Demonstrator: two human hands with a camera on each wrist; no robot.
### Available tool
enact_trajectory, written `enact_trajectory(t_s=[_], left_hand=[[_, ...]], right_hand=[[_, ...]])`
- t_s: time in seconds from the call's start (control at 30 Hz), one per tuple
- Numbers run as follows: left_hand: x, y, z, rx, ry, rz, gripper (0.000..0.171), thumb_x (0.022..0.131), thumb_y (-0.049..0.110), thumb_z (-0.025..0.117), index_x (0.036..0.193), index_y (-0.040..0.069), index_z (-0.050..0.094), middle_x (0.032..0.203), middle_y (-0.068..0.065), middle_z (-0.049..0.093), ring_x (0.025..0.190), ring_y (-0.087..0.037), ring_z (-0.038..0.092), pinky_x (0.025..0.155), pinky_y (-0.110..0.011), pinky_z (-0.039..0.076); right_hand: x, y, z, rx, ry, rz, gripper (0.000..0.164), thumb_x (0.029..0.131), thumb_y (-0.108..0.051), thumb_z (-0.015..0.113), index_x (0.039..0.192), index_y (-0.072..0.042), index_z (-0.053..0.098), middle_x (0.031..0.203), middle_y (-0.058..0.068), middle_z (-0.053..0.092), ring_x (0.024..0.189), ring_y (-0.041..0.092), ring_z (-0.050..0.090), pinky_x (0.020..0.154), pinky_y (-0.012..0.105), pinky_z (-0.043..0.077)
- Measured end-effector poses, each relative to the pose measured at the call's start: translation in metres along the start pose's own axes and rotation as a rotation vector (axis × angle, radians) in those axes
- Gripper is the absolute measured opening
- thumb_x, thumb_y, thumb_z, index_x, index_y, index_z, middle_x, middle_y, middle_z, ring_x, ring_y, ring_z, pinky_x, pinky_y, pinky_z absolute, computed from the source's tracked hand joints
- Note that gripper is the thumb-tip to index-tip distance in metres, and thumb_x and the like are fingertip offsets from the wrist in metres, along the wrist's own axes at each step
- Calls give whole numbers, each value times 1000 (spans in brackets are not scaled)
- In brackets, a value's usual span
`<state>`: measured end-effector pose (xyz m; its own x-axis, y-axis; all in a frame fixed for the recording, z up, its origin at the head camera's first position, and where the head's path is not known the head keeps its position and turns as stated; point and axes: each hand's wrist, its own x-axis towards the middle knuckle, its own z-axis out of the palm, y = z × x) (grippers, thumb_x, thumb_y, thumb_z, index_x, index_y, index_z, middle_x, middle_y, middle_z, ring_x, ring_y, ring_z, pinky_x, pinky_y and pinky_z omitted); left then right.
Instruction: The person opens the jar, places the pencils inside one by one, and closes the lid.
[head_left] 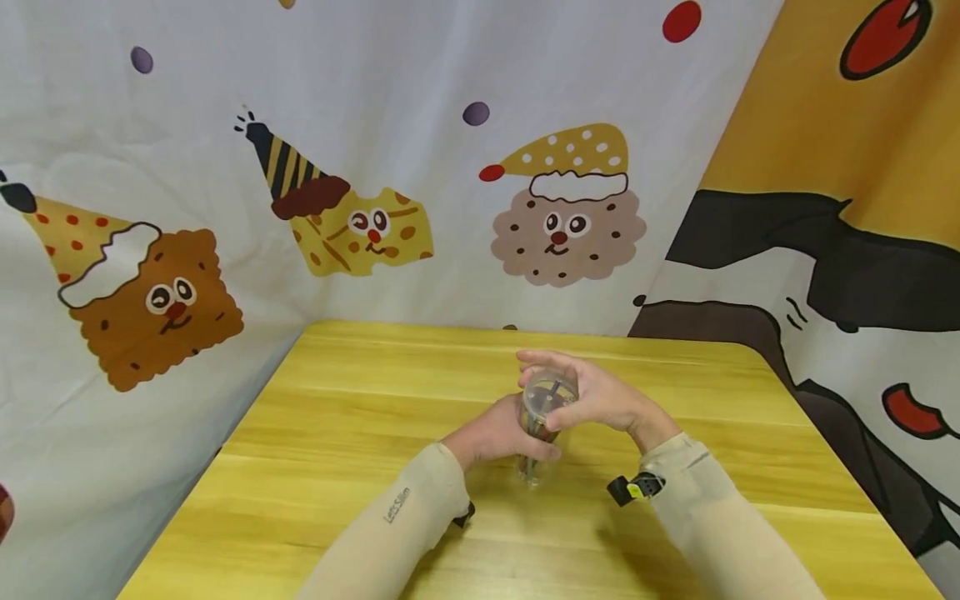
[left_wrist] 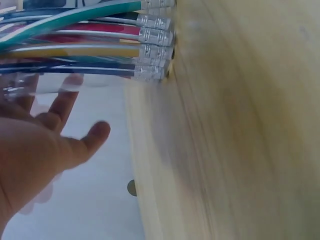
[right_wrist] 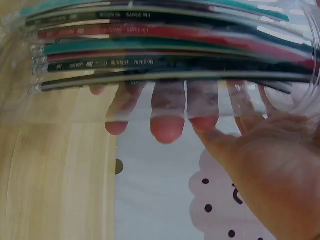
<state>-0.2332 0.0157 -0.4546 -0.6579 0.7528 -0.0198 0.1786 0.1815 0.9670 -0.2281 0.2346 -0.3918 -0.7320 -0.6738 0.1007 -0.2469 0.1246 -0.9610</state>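
A clear plastic pencil jar (head_left: 531,467) stands upright over the table between both hands. Inside it are several striped pencils (left_wrist: 100,50) in green, red, yellow and dark blue, their silver ferrules down near the tabletop. My left hand (head_left: 498,432) grips the jar's middle, thumb across the near side; its fingertips (right_wrist: 167,130) show behind the jar in the right wrist view. At the top, my right hand (head_left: 600,400) holds the round clear lid (head_left: 550,398), with the thumb on the near edge and the fingers curved round the far edge.
The wooden table (head_left: 337,433) spreads out around the jar. Behind it hangs a white curtain (head_left: 420,83) printed with cartoon biscuits and cheese. A dark and orange printed part (head_left: 817,275) of cloth hangs at the right. Each wrist carries a small camera (head_left: 636,487).
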Motion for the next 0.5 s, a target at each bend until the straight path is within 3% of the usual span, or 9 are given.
enact_trajectory(t_s=[0.1, 0.23, 0.5], left_hand=[[0, 1, 5, -6, 20, 18, 50, 88, 26, 89, 132, 30, 67, 133, -5, 72, 108, -7, 70, 98, -27, 57], [-1, 3, 13, 26, 84, 46, 45, 89, 28, 88, 128, 31, 68, 126, -7, 74, 98, -9, 68, 89, -29, 57], [-3, 5, 32, 185, 339, 51, 61, 83, 35, 93, 136, 31, 63, 120, 12, 72, 102, -3, 66, 92, -29, 55]], right_hand=[[-2, -2, 9, -32, 79, 8, 94, 84, -8, 86, 165, -16, 40, 142, 12, 63, 129, 30, 64, 106, 38, 57], [-4, -4, 25, -98, 224, -7, 90, 85, -7, 83, 164, -20, 42, 136, 11, 66, 122, 29, 67, 101, 38, 60], [-5, -6, 65, -243, 638, 61, 81, 83, -18, 85, 157, -26, 51, 139, 3, 69, 113, 28, 67, 85, 36, 62]])
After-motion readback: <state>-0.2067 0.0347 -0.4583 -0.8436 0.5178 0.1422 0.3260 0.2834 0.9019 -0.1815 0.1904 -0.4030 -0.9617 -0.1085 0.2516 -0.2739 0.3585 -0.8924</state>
